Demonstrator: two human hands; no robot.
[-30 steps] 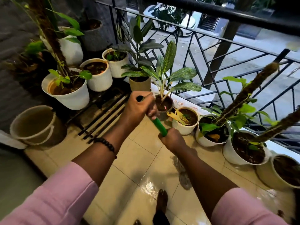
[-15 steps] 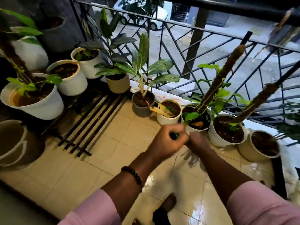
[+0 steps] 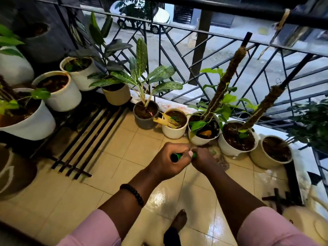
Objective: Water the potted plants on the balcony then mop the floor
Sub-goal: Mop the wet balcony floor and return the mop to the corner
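Below the railing (image 3: 204, 32): my 2 hands meet on the green mop handle (image 3: 178, 156), over the tiled floor (image 3: 106, 174) and short of the row of pots.
Left hand (image 3: 168, 163): curled tight round the handle's top end; the dark end cap shows just past my fingers.
Right hand (image 3: 204, 159): wrapped round the handle right beside the left, nearer the railing; only a sliver of green shows between them.
Mop head (image 3: 222, 161): pale strands spread on the wet tiles, just in front of the white pot with the moss pole (image 3: 200, 139); my right hand hides where the shaft joins it.
Long axis: runs from my left hand forward and to the right, sloping down toward the railing; most of the shaft is hidden under my hands.
Handling, as I judge it: a stiff, light pole that looks smooth, so it could slip in a damp palm; the wet head will be soft and drag heavier than the shaft.
Where to hold: 1 hand at the top to steer, the other lower down to push; with both bunched at the top, as they are at present, I get little leverage.
Risk: the strands lie close to the pots, so a wide sweep toward the railing could knock one.
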